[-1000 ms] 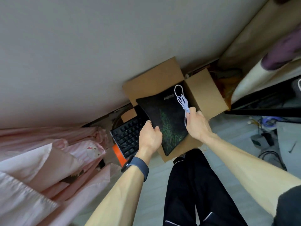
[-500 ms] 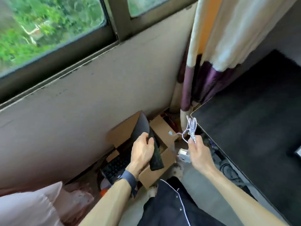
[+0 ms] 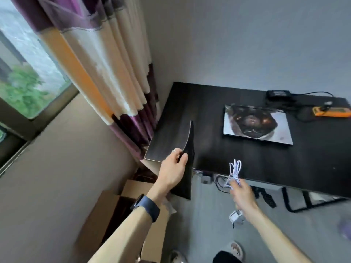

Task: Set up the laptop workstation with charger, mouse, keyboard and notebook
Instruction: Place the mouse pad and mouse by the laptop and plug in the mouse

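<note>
Over the near left corner of the dark desk [image 3: 209, 111], the left hand [image 3: 173, 171] pinches a black mouse pad [image 3: 190, 147] by its edge, so the sheet stands on end and bows. The right hand [image 3: 241, 192], just off the desk's front edge, grips a looped white cable [image 3: 235, 170]. A small white block [image 3: 235, 218] hangs below that wrist, perhaps its plug, too blurred to say. A closed laptop [image 3: 257, 124] lies flat on the desk, with a black charger brick [image 3: 278, 93] and an orange device [image 3: 332, 112] behind it. A cardboard box [image 3: 114, 211] sits on the floor below the curtain [image 3: 106, 73].
</note>
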`<state>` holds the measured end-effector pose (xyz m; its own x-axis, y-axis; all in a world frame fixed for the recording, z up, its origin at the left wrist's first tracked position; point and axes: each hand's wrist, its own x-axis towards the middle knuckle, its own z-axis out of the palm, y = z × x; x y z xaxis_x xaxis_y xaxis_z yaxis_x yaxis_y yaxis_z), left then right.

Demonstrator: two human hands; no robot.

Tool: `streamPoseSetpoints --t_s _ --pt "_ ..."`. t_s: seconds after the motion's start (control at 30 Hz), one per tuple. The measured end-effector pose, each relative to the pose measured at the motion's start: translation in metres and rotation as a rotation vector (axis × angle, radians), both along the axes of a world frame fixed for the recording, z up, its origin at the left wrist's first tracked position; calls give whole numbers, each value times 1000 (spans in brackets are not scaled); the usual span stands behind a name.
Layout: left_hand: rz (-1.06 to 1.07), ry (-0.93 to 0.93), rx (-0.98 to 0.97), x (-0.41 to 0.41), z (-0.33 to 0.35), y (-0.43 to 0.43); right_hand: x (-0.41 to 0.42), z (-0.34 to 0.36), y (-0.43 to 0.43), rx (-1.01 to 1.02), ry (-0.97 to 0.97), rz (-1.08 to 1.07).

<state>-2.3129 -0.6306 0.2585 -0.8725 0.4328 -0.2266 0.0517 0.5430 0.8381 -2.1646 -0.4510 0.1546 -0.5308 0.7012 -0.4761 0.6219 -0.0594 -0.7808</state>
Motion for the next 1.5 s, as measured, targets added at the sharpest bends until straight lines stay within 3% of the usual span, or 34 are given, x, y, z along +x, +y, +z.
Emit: streamPoseSetpoints --t_s 0.17,0.37,0.67,0.77,0.9,0.97,1.07,1.3,1.5 --pt "-127 -97 143 47 29 94 82 -2 53 -334 22 -337" --pt "-195 -458 398 144 57 201 201 -21 114 -785 102 -567" --pt "-255 -576 344 253 62 294 310 -35 193 -860 102 -725" --pt "-312 -552 317 270 63 328 322 -33 212 -781 117 -762" --pt "-475 -85 3 256 39 375 359 -39 253 -666 86 -800" --pt "-499 10 -188 241 20 393 378 -43 277 -616 78 -779" --pt "-455 -40 -313 221 -19 424 398 -42 319 -534 81 -770" --pt "-313 -61 -313 199 -89 494 380 -36 439 -226 32 -749" --pt "-263 -200 -301 179 -129 554 332 -24 532 -58 -85 -674"
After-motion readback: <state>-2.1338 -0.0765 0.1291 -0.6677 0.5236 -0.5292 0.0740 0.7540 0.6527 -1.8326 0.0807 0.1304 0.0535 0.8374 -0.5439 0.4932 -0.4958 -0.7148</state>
